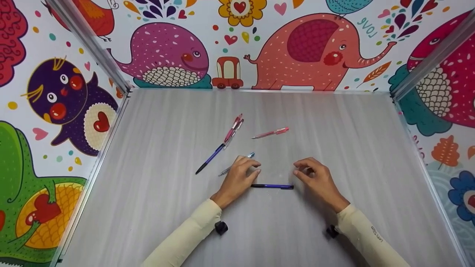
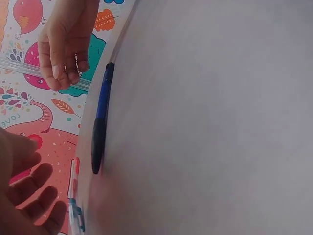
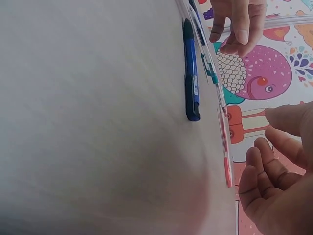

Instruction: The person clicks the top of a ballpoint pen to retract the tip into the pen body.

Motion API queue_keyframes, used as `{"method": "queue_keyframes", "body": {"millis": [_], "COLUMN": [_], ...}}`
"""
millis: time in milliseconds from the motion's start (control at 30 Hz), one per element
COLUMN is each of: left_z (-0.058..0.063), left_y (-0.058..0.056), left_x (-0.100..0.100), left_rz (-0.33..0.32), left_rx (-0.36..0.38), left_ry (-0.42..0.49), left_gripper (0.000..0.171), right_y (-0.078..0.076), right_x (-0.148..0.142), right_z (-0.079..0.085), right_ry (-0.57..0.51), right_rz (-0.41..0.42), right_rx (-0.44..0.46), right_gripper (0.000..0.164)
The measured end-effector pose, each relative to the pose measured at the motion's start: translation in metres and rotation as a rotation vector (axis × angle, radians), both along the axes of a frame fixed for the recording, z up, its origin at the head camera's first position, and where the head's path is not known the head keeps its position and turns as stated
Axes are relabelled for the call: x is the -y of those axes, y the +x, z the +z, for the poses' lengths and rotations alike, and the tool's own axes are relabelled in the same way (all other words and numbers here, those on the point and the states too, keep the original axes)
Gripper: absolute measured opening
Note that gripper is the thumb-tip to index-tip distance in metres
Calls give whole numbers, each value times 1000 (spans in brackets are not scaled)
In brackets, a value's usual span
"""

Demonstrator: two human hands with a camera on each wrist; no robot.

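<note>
A blue pen with black ends (image 1: pixel 272 186) lies crosswise on the table, between and just nearer the person than the two hands. The left hand (image 1: pixel 240 177) is over the table by its black tip, fingers loosely bent and holding nothing. Partly hidden behind that hand is a clear pen with a teal end (image 1: pixel 252 154). To the right, the right hand (image 1: pixel 318 180) hovers near the pen's other end, also holding nothing, its fingers relaxed. In the right wrist view the blue pen (image 3: pixel 191 73) lies flat, apart from the curved fingers (image 3: pixel 274 166).
Farther back lies a pink pen (image 1: pixel 271 132). Left of it, pink and clear pens (image 1: pixel 232 130) lie close together, meeting the end of another blue pen (image 1: pixel 210 160). Cartoon-printed walls (image 1: pixel 167 52) with metal edge rails (image 1: pixel 92 48) enclose the grey table (image 1: pixel 156 148).
</note>
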State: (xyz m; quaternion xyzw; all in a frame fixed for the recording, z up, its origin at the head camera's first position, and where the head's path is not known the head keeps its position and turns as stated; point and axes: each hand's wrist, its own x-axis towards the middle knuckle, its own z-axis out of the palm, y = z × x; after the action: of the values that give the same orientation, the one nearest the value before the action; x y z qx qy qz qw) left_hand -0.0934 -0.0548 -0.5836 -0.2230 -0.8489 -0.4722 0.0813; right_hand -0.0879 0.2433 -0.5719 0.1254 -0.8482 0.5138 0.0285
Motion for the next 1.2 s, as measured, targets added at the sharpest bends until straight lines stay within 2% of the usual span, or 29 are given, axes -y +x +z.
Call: {"method": "queue_keyframes", "body": {"millis": [333,500,700,933,1200], "left_z": [8,13,12,13,14], "left_y": [-21,-33,-47,-59,-75], "left_x": [-8,-13,-15,-14,-16], "left_rz": [-22,-16,2,14,22], "left_rx": [-13,-41,-60,-49,-81], "left_ry": [-47,-54,-68,-115,-116], "left_gripper": [16,16,16,18,23], "right_y": [-25,-38,-51,-60,-71], "right_x": [-2,-6,-9,-12,-16], "right_z": [0,-1,-4,-3,0], "right_ry": [-66,-33,13,35,76], "right_rz": [-48,-63,-59,-51,-41], "right_rx": [35,66,76,87,89], "right_gripper": [27,26,26,28,28]}}
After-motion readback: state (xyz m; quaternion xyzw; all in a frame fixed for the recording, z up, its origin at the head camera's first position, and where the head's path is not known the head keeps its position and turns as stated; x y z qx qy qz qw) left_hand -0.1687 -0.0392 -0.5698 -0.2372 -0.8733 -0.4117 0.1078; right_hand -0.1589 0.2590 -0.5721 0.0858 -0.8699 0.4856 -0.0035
